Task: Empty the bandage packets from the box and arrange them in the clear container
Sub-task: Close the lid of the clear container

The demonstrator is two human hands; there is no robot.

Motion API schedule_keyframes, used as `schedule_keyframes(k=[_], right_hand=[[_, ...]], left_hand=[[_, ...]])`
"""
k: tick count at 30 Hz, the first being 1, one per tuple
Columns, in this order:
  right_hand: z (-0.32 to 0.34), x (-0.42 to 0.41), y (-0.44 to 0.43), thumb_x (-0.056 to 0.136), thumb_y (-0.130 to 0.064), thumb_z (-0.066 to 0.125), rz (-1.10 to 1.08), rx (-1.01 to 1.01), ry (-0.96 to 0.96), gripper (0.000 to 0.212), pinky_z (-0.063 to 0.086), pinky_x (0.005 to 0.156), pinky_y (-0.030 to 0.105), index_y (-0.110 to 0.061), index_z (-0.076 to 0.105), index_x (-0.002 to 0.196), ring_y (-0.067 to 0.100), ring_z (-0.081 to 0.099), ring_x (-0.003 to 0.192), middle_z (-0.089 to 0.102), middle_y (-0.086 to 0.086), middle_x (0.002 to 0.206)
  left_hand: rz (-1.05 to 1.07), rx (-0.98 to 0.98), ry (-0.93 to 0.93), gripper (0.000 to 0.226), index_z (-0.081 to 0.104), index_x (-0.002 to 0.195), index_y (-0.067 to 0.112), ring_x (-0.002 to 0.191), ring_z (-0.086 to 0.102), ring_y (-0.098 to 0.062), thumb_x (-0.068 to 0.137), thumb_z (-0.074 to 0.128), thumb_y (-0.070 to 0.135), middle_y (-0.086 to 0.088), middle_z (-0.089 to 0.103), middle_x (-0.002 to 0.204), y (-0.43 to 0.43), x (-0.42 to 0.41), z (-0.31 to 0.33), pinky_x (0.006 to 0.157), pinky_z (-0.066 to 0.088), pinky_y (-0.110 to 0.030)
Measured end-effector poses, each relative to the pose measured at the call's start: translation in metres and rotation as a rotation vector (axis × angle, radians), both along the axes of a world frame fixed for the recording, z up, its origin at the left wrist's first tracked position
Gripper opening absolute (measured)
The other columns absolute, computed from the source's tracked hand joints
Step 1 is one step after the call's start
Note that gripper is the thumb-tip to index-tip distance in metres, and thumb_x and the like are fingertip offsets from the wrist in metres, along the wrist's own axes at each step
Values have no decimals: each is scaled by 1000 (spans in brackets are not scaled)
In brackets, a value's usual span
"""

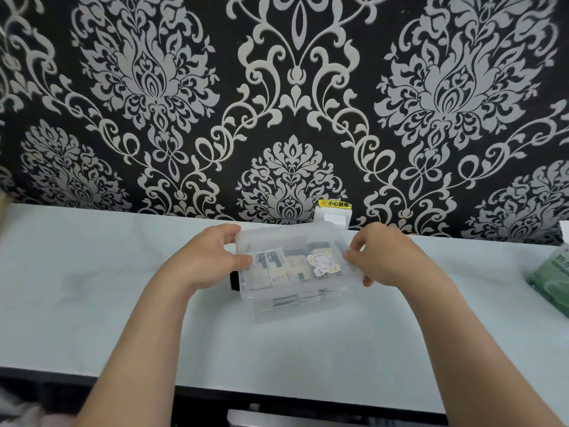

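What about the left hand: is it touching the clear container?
Touching. The head view shows the left hand gripping the clear container at its left edge, thumb on top, fingertips over the far corner.

Bandage packets [271, 266] lie in the clear container [292, 309] on the table [92, 288], a pack [551, 285] well right.

The right edge is cutting off the green printed box [551, 285] on your white tabletop [92, 288], its lettering blurring past reading. Your left hand [212, 257] is hiding part of a small black piece [234, 282] at the side of the clear plastic container [289, 309], whose bandage packets [269, 268] are showing only smeared markings through the plastic.
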State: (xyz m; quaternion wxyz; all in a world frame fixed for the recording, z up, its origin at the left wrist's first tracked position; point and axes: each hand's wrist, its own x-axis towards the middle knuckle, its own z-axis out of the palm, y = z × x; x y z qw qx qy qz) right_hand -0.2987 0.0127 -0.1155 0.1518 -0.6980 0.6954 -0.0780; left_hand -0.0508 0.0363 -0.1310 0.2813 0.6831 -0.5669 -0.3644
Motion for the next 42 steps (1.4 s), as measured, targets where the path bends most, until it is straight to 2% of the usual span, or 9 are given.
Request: schedule_keyframes(k=[3,10,13,15,21,30,33,36,42], right_hand=[[-5,-5,-7,95,-34,56,-29,124,-256,38,52,84,37,-6,59,121,22,60,91,65,8,115],[-15,-23,-13,88,-17,69,-141,352,-822,13,44,57,21,-5,69,88,14,47,63,61,4,70],[-15,-21,-13,86,-20,68,-164,173,-652,16,40,62,30,-7,61,78,21,44,63,52,10,69],[-14,-17,-11,88,-21,61,-168,23,-405,28,36,60,29,-10,48,67,25,44,63,47,6,64],[-6,6,4,87,-2,53,-153,-226,188,25,37,69,30,-10,54,111,28,55,92,58,10,105],[-12,-3,-1,82,4,52,-48,-304,283,27,36,63,30,-13,58,102,25,57,84,63,4,95],[-14,-12,-2,86,0,50,-14,-298,268,25,37,65,31,-10,58,107,28,62,97,65,7,106],[-18,-27,-5,93,-10,45,-3,-240,121,21,37,69,34,-8,52,112,32,60,103,63,11,110],[-15,-89,6,96,-29,41,-170,-297,174,47,24,106,58,-26,31,142,34,6,146,27,11,152]], left_hand=[[64,83,132,58,45,139,23,113,57,-19,87,68,10,0,61,128,1,-1,-2,92,47,-36],[139,138,336,29,56,121,27,80,68,-22,96,54,12,-5,72,101,-2,-16,-9,56,53,-28],[216,26,300,34,53,127,21,90,68,-26,94,59,16,-7,70,107,-12,-29,-14,75,57,-37],[246,-96,-19,44,49,133,18,102,64,-30,91,61,27,-7,67,114,-20,-42,-18,91,51,-40],[176,-284,-633,26,48,119,8,94,60,-36,95,45,19,-13,67,102,-24,-91,-20,68,36,-34],[75,-266,-683,48,41,134,6,107,55,-40,101,27,39,-22,55,122,-27,-117,-25,78,40,-38],[-9,-122,-758,71,26,148,17,141,20,-40,95,14,63,-21,14,157,-29,-131,-28,112,19,-52],[-90,-118,-827,79,12,153,30,148,-4,-31,88,5,74,-9,1,163,-30,-139,-27,113,0,-61],[-341,-354,-737,53,38,144,35,146,19,-19,98,26,58,3,27,158,-24,-172,-21,117,4,-50]])
